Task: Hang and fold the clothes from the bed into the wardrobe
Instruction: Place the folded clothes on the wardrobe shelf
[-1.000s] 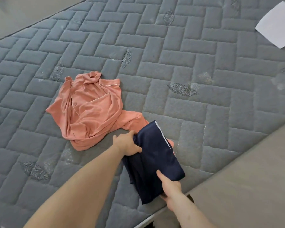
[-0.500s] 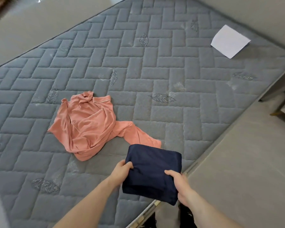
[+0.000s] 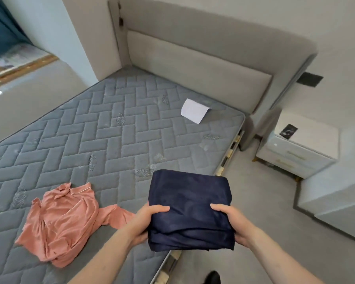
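Pink shirt (image 3: 67, 222) lying crumpled on the bed's grey mattress (image 3: 94, 128), left hand (image 3: 143, 220) gripping the folded navy garment (image 3: 190, 210) at its left edge, thumb on top, right hand (image 3: 232, 222) gripping its right edge, the garment hanging lifted between both hands over the mattress edge, white paper (image 3: 194, 110) lying near the headboard (image 3: 197, 66), nightstand (image 3: 301, 146) standing at far right.

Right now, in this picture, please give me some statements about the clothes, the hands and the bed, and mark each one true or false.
1. Both hands, the left hand and the right hand, hold the folded navy garment. True.
2. The pink pyjama shirt is neatly folded. False: it lies crumpled on the mattress.
3. A white sheet of paper lies near the headboard. True.
4. The navy garment rests flat on the mattress. False: it is lifted in a two-handed grip over the bed's edge.
5. The white nightstand has an open drawer. False: its drawers look closed.
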